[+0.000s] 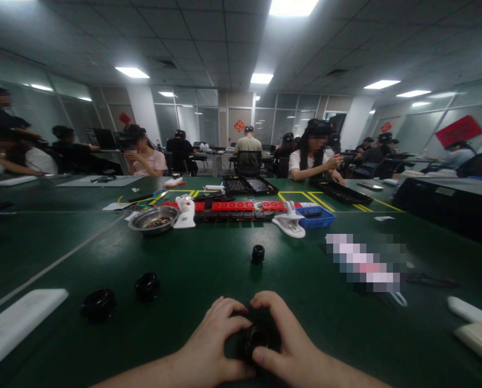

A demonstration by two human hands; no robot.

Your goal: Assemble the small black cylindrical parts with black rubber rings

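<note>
At the near edge of the green table, my left hand (pixel 220 337) and my right hand (pixel 287 334) curl around a round black part (pixel 257 338) with an opening in its middle. My right thumb lies against its front, and my left fingers bend around its left side. Part of it is hidden by the fingers. A small black ribbed part (pixel 257 254) stands upright beyond my hands. Off to the left lie two similar black ring-shaped parts, a nearer one (pixel 98 305) and a farther one (pixel 147 286).
Across the table (pixel 184 253) stand a metal bowl (pixel 154 221) of small pieces, a red strip (pixel 233 206), white clamps (pixel 290 222), and a blue bin (pixel 316 217). A white slab (pixel 26 323) lies left; a dark box (pixel 447 210) sits right. Several people work beyond.
</note>
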